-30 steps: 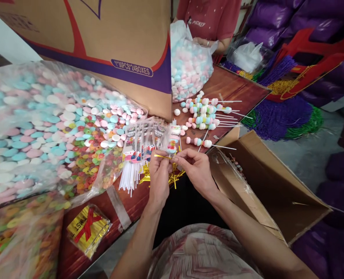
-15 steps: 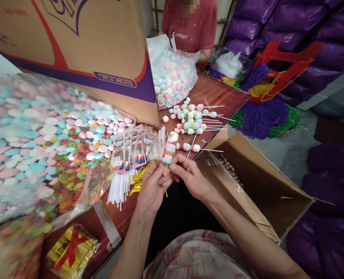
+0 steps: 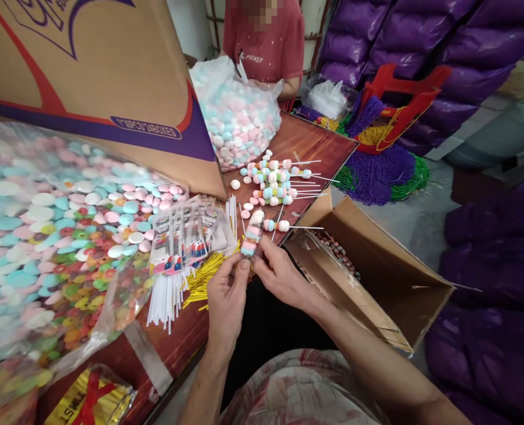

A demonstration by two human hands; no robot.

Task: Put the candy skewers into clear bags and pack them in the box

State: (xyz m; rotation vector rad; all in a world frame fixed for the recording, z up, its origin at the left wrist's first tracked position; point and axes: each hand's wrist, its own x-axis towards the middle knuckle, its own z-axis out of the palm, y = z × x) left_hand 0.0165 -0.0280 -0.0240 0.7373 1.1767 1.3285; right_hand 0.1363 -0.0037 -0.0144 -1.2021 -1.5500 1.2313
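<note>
A marshmallow skewer [image 3: 252, 234] in clear wrapping, striped pink, white and blue, slants upward from between my hands. Closed in a pinch, my left hand [image 3: 227, 289] is at the lower end of the wrapping. On the other side my right hand [image 3: 282, 273] also grips that end, its fingers curled in. What lies between the fingertips is largely hidden. Just beyond the right fingers lies an unwrapped marshmallow skewer [image 3: 277, 225]. Gold twist ties [image 3: 204, 278] are spread beside my left hand, next to white sticks [image 3: 166, 298] and printed clear bags [image 3: 179, 236].
More marshmallow skewers [image 3: 273, 186] are piled farther back on the table [image 3: 306, 133]. Big bags of marshmallows [image 3: 26, 236] and ring gummies [image 3: 84, 289] cover the left. A tall carton [image 3: 124, 71] stands behind them; an open carton [image 3: 390, 260] sits right. Opposite is a person [image 3: 264, 53].
The view has turned right, so the table's things appear farther left. My hands remain at the skewer's lower end, and more of its wrapped length shows above them.
</note>
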